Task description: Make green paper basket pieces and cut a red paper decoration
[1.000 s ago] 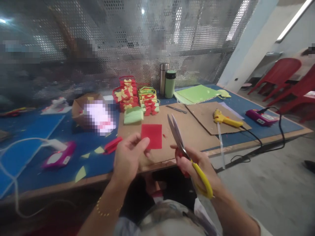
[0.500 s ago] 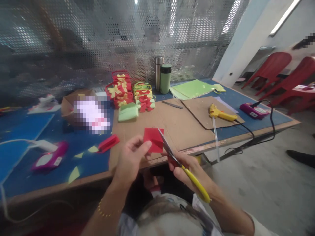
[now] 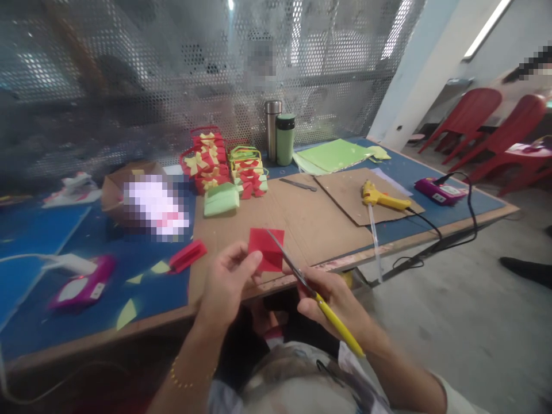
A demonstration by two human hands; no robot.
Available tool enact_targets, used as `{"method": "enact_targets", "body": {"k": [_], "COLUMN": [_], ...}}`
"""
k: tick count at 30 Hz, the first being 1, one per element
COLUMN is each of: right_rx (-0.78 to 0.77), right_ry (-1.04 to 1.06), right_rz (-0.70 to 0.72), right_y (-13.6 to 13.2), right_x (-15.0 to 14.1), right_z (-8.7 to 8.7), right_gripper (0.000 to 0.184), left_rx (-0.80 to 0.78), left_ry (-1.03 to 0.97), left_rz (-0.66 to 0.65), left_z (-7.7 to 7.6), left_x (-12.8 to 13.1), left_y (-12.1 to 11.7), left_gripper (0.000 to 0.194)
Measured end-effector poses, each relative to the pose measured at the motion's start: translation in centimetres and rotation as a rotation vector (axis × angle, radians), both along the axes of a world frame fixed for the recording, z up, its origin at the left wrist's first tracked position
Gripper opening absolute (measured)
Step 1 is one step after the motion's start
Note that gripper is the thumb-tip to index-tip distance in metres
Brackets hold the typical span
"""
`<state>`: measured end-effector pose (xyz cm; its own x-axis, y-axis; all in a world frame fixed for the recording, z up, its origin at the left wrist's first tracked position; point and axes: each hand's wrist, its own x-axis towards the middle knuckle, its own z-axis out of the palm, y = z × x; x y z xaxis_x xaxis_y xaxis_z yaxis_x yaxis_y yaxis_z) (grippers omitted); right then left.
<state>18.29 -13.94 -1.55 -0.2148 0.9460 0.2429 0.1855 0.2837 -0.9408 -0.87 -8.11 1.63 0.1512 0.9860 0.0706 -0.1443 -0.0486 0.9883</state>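
Between thumb and fingers, my left hand point(image 3: 230, 279) pinches the left side of a creased red paper square point(image 3: 268, 261). My right hand point(image 3: 330, 299) is wrapped around yellow-handled scissors point(image 3: 338, 328). Their blades point up and left, lying across the right part of the red paper near its top edge. Whether the paper is cut there I cannot tell. A folded red paper piece point(image 3: 188, 256) lies on the table left of my left hand. Small yellow paper scraps point(image 3: 128, 313) are scattered further left.
Small red paper baskets point(image 3: 207, 161) with yellow bows stand at the back, beside green ones point(image 3: 248, 172). A yellow glue gun point(image 3: 383, 198) rests on cardboard at right, its cord trailing off the edge. Also present are a green bottle point(image 3: 285, 141), a craft blade point(image 3: 297, 184) and a purple device point(image 3: 86, 284).
The scissor blades have swung left over the red paper, and their handles look closer together. The whole scene has shifted slightly left. My left hand keeps its pinch.
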Motion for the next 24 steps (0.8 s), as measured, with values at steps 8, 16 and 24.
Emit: {"method": "enact_targets", "body": {"k": [8,16,24], "right_rx": [0.24,0.215,0.03], "right_ry": [-0.193,-0.196,0.048], "right_rz": [-0.153,-0.139,0.013], "right_y": [0.1,0.1,0.0], "right_x": [0.3,0.7,0.4], "right_z": [-1.3,-1.0,-0.5], "right_gripper": [0.065,0.07,0.068], "left_rx": [0.144,0.131,0.084], "left_ry": [0.139,0.128,0.107], "left_rz": [0.026,0.015,0.054], "left_z": [-0.4,0.0,0.7], "left_x": [-0.7,-0.5,0.2], "left_y": [0.0,-0.4,-1.1], "left_gripper": [0.013,0.012,0.018]}}
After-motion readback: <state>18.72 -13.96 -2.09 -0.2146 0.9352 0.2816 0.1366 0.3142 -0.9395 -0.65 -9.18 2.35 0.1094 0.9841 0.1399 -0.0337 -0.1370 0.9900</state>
